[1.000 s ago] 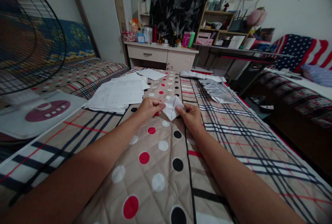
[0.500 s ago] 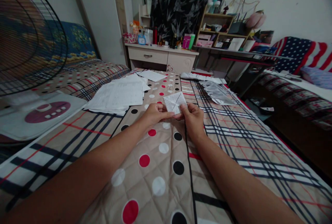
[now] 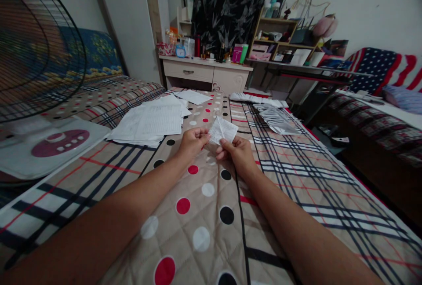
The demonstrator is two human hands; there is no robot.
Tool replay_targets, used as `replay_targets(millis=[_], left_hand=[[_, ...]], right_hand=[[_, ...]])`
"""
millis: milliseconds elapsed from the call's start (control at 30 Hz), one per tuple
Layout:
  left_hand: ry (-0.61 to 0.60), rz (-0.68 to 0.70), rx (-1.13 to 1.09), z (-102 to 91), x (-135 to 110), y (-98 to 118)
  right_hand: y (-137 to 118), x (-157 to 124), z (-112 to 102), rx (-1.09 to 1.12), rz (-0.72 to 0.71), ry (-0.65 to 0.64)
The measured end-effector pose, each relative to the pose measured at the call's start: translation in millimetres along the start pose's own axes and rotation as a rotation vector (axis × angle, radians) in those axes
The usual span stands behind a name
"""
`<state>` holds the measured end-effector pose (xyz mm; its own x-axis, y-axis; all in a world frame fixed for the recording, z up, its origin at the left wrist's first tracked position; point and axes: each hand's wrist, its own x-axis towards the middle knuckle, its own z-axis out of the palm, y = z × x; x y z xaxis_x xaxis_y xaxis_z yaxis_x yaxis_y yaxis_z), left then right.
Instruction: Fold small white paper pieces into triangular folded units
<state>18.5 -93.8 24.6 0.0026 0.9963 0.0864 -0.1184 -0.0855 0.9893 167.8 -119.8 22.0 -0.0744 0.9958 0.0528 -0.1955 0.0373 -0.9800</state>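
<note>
Between my hands is a small folded square of printed paper (image 3: 224,129), tilted, with a crease line running across its face. My left hand (image 3: 194,141) pinches its left corner between thumb and fingers. My right hand (image 3: 238,152) grips the lower edge, the thumb lying on the face and the fingers curled below and behind it. Both hands are above the patterned bedspread (image 3: 204,210). The back of the folded paper is hidden from me.
A loose stack of printed sheets (image 3: 148,118) lies at the left on the bed. Folded paper strips (image 3: 273,118) sit at the right. A fan (image 3: 39,47) stands close on the left. Beyond the bed is a cluttered dresser (image 3: 201,71).
The folded paper has been turned and its visible face looks different. My left hand has moved to its left corner, and my right thumb has shifted left along the lower edge.
</note>
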Motion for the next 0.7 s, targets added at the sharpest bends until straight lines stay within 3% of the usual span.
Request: replay_targets(millis=[133, 300, 500, 700], left_hand=[[-0.134, 0.010, 0.032, 1.6, -2, 1], [-0.143, 0.021, 0.082, 1.1, -3, -1], [-0.029, 0.053, 0.180, 0.6, -2, 0], [0.158, 0.088, 0.269, -3.6, 7, -6]], right_hand=[[-2, -4, 3, -0.028, -0.017, -0.105], [-5, -7, 4, -0.114, -0.076, -0.160], [-9, -9, 6, -0.171, -0.075, -0.193], [-7, -10, 12, -0.171, -0.090, -0.186]])
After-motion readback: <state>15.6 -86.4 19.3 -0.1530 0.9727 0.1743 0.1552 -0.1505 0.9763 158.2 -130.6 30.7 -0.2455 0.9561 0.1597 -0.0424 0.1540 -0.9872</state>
